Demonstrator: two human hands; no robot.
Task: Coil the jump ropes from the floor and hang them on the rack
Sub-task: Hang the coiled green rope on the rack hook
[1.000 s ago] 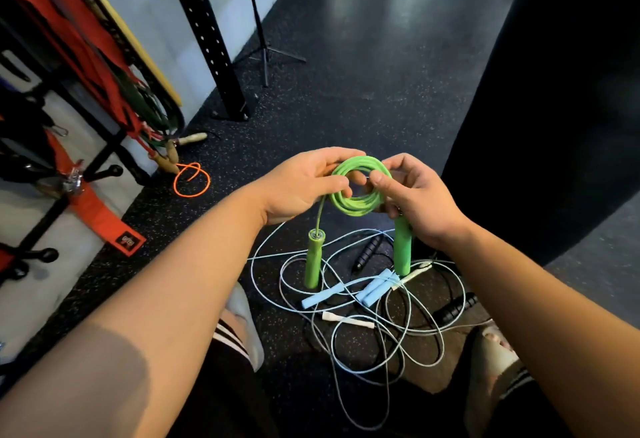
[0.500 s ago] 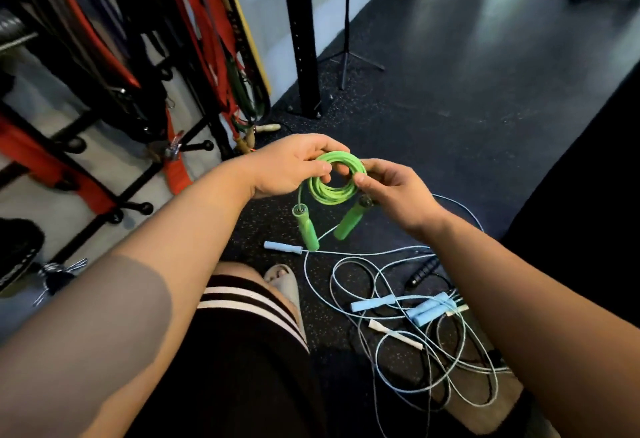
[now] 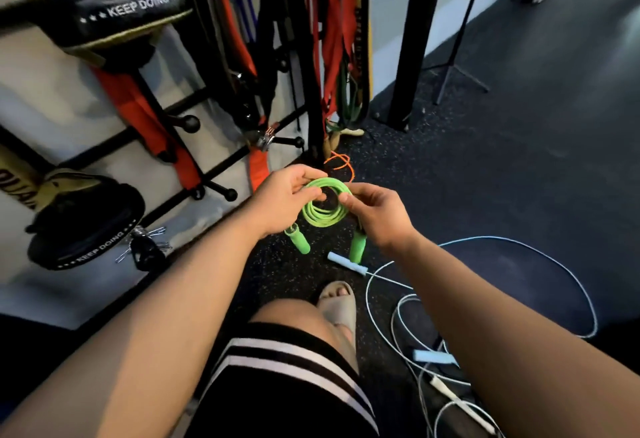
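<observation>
Your left hand [image 3: 284, 200] and right hand [image 3: 375, 216] both pinch the green rope [image 3: 323, 217], one on each side of the coil, up in the air near the rack [image 3: 314, 119]. Hold the loops tight so none slip. Slide the coil over a peg [image 3: 229, 194] and let the handles [image 3: 299, 243] hang down.

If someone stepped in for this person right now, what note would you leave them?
Left hand: pinches one side of the coiled green jump rope.
Right hand: pinches the other side; both green handles hang below the coil.
Done: green rope coiled and off the floor, not yet hung.
Rack: just left of the hands, bare pegs showing.
Left: hang the green coil, then coil and hang the pale ropes tangled on the floor at right. The orange cord by the rack foot may need it too.
</observation>
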